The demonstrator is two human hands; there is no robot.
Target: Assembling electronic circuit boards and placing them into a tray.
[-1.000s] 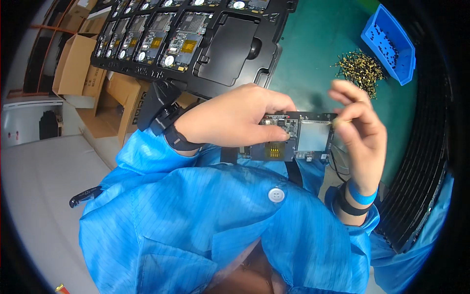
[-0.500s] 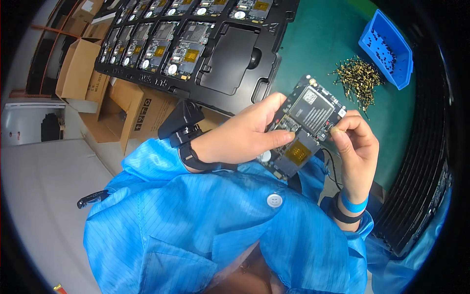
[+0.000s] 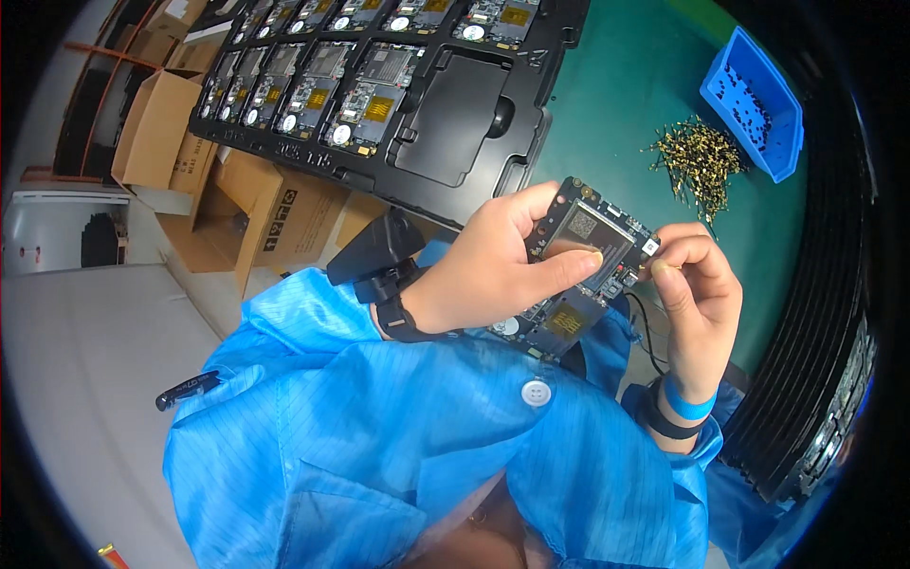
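My left hand grips a black circuit board by its left side, in front of my chest. The thumb lies across the board's face, partly over a metal shield, and the other fingers are behind it. A gold-coloured patch shows on the board's lower part. At the right edge of the board, my right hand is closed in a pinch of thumb and forefinger. Whatever sits between those fingertips is too small to make out.
Beyond my hands, a black moulded tray carries rows of similar boards, with one bare pocket. A pile of small gold-and-black parts lies on the green mat. A blue bin holds small black pieces. Cardboard boxes stand left.
The board has turned slightly in my left hand, and its thumb has slid up onto the metal shield. My right hand stays pinched at the board's edge. The whole view has shifted a little.
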